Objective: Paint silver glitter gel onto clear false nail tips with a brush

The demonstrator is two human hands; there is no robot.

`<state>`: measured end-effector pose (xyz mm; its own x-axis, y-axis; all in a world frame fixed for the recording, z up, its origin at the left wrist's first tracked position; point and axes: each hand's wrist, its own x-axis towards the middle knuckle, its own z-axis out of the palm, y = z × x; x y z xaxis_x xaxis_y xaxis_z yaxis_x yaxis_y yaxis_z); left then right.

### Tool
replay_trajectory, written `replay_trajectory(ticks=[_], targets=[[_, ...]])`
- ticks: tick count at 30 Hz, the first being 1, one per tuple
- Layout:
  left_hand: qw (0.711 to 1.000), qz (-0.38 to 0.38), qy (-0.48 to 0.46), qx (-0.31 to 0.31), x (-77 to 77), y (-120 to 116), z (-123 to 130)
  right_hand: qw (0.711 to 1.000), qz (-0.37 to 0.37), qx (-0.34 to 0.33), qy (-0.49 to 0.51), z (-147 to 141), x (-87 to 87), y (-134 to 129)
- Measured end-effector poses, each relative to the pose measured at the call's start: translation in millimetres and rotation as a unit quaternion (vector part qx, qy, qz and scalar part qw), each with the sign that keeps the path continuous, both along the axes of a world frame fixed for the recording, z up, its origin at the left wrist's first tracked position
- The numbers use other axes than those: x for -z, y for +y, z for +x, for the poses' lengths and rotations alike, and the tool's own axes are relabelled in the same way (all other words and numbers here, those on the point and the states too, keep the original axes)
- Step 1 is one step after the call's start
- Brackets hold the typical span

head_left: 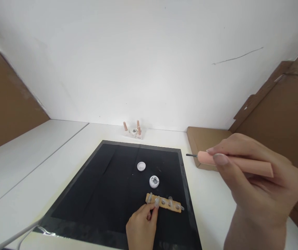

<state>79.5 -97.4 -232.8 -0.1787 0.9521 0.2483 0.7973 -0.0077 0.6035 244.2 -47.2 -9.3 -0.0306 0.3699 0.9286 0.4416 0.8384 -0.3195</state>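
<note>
Brush poised in one hand, strip steadied by the other.
The right hand (260, 196) clasps the one slim pink brush (251, 166) with a thin dark tip, raised right of the black mat (117, 180); the left hand (141, 224) appears to pinch a translucent, nail-shaped plastic piece (157, 200), second from left on the one tan strip (175, 208). The step looks like holding that piece steady; the next move seems to call for bringing the brush over gently. Seemingly five such pieces, one open white round jar (154, 186), one white round lid (141, 166) and, behind, three pink handles (125, 126).
</note>
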Motion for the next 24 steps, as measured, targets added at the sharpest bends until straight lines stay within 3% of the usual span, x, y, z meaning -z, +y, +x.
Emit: replay_trajectory(ticks=[13, 17, 24], targets=[[0.991, 0.066, 0.093, 0.069, 10.6, -8, -5, 0.998, -0.042, 0.047, 0.028, -1, -0.3, -5], [0.985, 0.079, 0.122, 0.097, 12.6, -9, -5, 1.000, -0.017, 0.020, -0.005, 1, 0.4, -4], [0.981, 0.073, 0.116, 0.135, 22.5, -10, -11, 0.998, -0.031, 0.043, 0.018, 4, 0.9, -2]])
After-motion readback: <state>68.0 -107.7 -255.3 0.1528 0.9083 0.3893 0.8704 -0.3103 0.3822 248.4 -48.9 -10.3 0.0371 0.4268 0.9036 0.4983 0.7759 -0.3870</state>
